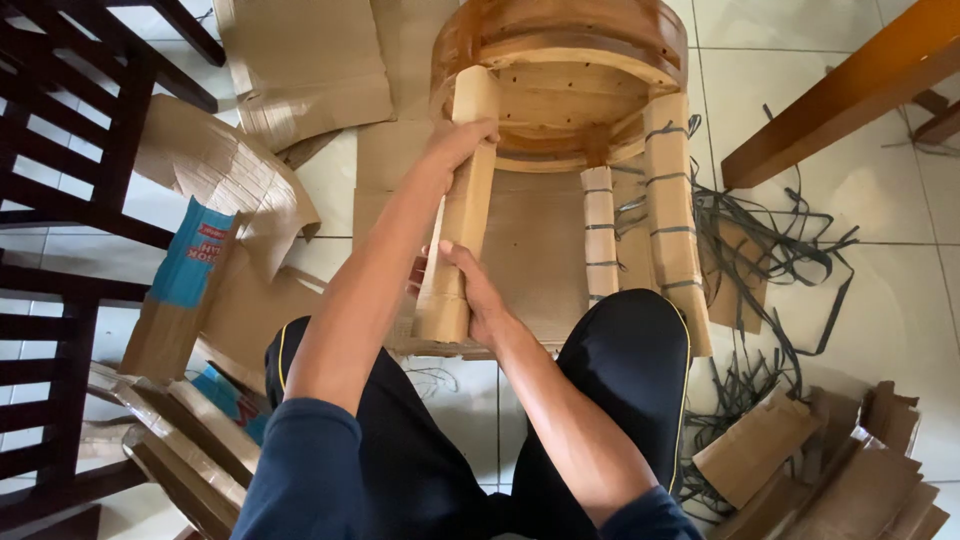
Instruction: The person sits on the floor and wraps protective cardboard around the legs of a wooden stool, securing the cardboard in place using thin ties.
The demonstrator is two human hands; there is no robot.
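Observation:
An upturned round wooden stool (pixel 560 60) lies on flattened cardboard in front of me, its legs pointing toward me. My left hand (pixel 455 145) grips the upper part of the nearest leg, which is wrapped in brown cardboard (pixel 462 215). My right hand (pixel 468 290) holds the lower end of that same wrapped leg. Two other legs (pixel 668 190) to the right are also wrapped in cardboard, bound with grey plastic straps.
Dark wooden chairs (pixel 70 200) stand at the left. Torn cardboard pieces (pixel 225 170) lie around on the tiled floor. A tangle of cut grey straps (pixel 770 250) lies to the right, with more cardboard scraps (pixel 830 470) at bottom right. A wooden beam (pixel 850 90) crosses the upper right.

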